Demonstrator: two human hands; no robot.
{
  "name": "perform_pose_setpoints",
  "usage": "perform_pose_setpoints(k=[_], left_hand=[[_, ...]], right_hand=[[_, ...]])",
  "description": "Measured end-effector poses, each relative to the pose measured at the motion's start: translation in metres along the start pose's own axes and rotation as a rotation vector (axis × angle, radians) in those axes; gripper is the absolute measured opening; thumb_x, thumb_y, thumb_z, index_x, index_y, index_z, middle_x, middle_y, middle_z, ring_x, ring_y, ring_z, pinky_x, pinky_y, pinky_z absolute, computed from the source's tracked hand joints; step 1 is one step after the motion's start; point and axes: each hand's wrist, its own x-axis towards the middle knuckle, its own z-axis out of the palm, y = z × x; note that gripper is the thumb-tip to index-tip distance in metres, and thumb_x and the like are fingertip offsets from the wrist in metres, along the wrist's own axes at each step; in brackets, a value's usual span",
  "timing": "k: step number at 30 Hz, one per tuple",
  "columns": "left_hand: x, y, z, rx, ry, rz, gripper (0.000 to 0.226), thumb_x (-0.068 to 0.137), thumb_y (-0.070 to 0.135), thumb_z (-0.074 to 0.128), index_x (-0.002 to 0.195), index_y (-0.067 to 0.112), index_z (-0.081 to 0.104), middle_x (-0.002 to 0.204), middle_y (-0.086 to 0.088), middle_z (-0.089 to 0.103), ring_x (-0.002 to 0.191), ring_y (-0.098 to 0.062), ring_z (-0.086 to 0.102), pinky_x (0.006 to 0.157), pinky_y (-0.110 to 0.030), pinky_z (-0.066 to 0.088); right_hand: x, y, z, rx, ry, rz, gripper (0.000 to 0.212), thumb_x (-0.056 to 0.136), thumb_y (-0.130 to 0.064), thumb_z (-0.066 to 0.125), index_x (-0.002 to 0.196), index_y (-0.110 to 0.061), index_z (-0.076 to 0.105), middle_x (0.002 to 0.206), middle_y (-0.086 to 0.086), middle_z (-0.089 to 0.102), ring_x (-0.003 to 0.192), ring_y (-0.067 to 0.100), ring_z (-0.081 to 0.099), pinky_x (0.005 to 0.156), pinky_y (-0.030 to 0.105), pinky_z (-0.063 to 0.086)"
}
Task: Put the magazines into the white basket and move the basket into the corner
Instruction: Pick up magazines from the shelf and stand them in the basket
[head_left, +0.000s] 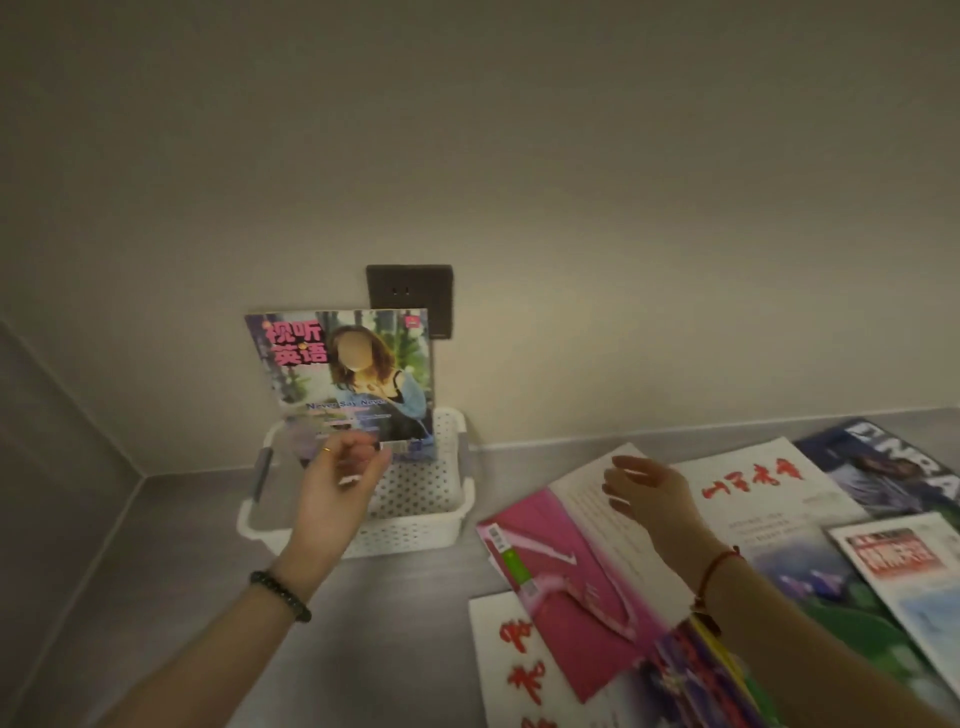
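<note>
The white perforated basket (415, 525) stands on the grey counter near the back wall, left of centre. A magazine with a pink-lettered cover (353, 374) stands upright in it, leaning toward the wall. My left hand (340, 480) pinches that magazine's lower edge. To the right, my right hand (649, 493) grips the lifted top edge of a pink magazine (576, 582) that tilts up off the pile. Several more magazines lie flat to the right, among them a white one with red characters (753, 480) and a dark blue one (893, 467).
A dark wall socket (410, 296) sits on the wall behind the basket. The counter's corner (143, 475) is to the left of the basket, where side wall and back wall meet. Another white magazine with red characters (514, 665) lies at the front.
</note>
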Motion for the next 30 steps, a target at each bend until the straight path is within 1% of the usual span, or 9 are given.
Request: perform_pose_setpoints(k=[3, 7, 13, 15, 20, 22, 24, 26, 30], left_hand=[[-0.04, 0.0, 0.04, 0.037, -0.162, -0.06, 0.016, 0.08, 0.01, 0.064, 0.089, 0.02, 0.056, 0.077, 0.005, 0.06, 0.073, -0.011, 0.058, 0.058, -0.006, 0.047], [-0.085, -0.013, 0.09, 0.01, -0.377, -0.378, 0.015, 0.086, 0.027, 0.057, 0.099, 0.021, 0.054, 0.089, 0.008, 0.061, 0.082, -0.008, 0.059, 0.07, -0.02, 0.048], [-0.128, -0.028, 0.135, -0.22, -0.37, -0.605, 0.018, 0.077, 0.037, 0.065, 0.088, 0.023, 0.067, 0.077, 0.006, 0.076, 0.066, -0.005, 0.07, 0.047, -0.016, 0.05], [-0.133, -0.032, 0.143, -0.294, -0.294, -0.66, 0.025, 0.069, 0.035, 0.072, 0.089, 0.021, 0.068, 0.082, 0.003, 0.077, 0.07, -0.009, 0.071, 0.052, -0.021, 0.051], [-0.134, -0.04, 0.152, -0.383, -0.301, -0.819, 0.033, 0.077, 0.025, 0.069, 0.102, 0.004, 0.067, 0.091, -0.013, 0.074, 0.086, -0.026, 0.068, 0.08, -0.039, 0.056], [-0.141, -0.04, 0.16, -0.349, -0.301, -0.849, 0.029, 0.09, 0.018, 0.051, 0.109, -0.002, 0.06, 0.081, -0.011, 0.073, 0.074, -0.024, 0.067, 0.064, -0.033, 0.058], [-0.148, -0.034, 0.169, -0.342, -0.327, -0.875, 0.025, 0.093, 0.009, 0.043, 0.112, -0.004, 0.054, 0.08, -0.012, 0.069, 0.067, -0.022, 0.067, 0.053, -0.03, 0.058], [-0.155, -0.025, 0.175, -0.356, -0.394, -0.904, 0.02, 0.092, 0.003, 0.043, 0.107, 0.0, 0.055, 0.079, -0.014, 0.07, 0.065, -0.022, 0.069, 0.056, -0.033, 0.06], [-0.171, -0.008, 0.17, -0.272, -0.534, -0.867, 0.023, 0.09, 0.007, 0.046, 0.107, 0.018, 0.058, 0.076, -0.006, 0.075, 0.069, -0.018, 0.071, 0.06, -0.03, 0.059]], right_hand=[[-0.019, 0.027, -0.04, 0.114, 0.051, 0.137, 0.036, 0.083, 0.001, 0.057, 0.118, 0.007, 0.05, 0.112, 0.026, 0.056, 0.091, 0.03, 0.054, 0.091, 0.044, 0.045], [-0.035, 0.062, -0.075, 0.184, 0.02, 0.275, 0.029, 0.086, -0.007, 0.055, 0.113, 0.002, 0.052, 0.086, 0.014, 0.054, 0.068, 0.022, 0.048, 0.065, 0.028, 0.05], [-0.042, 0.09, -0.088, 0.327, -0.016, 0.524, 0.041, 0.078, -0.028, 0.067, 0.109, -0.004, 0.056, 0.104, 0.026, 0.06, 0.098, 0.036, 0.059, 0.088, 0.044, 0.047], [-0.04, 0.093, -0.088, 0.39, -0.046, 0.565, 0.039, 0.08, -0.029, 0.065, 0.11, -0.007, 0.054, 0.117, 0.02, 0.059, 0.115, 0.036, 0.052, 0.1, 0.05, 0.04], [-0.031, 0.096, -0.088, 0.473, -0.088, 0.615, 0.033, 0.082, -0.019, 0.061, 0.111, -0.005, 0.054, 0.112, 0.016, 0.06, 0.11, 0.032, 0.052, 0.102, 0.049, 0.034], [-0.029, 0.096, -0.088, 0.465, -0.134, 0.62, 0.03, 0.085, -0.015, 0.057, 0.114, -0.006, 0.051, 0.118, 0.018, 0.056, 0.118, 0.033, 0.048, 0.105, 0.05, 0.032], [-0.028, 0.094, -0.087, 0.452, -0.156, 0.617, 0.031, 0.087, -0.01, 0.054, 0.117, -0.003, 0.05, 0.108, 0.021, 0.059, 0.105, 0.036, 0.055, 0.096, 0.05, 0.042], [-0.026, 0.093, -0.087, 0.47, -0.14, 0.568, 0.034, 0.087, 0.001, 0.05, 0.121, 0.001, 0.048, 0.087, 0.019, 0.06, 0.078, 0.032, 0.058, 0.065, 0.042, 0.057], [-0.029, 0.087, -0.102, 0.426, -0.141, 0.496, 0.041, 0.084, 0.011, 0.046, 0.124, 0.001, 0.046, 0.084, 0.015, 0.058, 0.069, 0.026, 0.055, 0.039, 0.029, 0.054]])
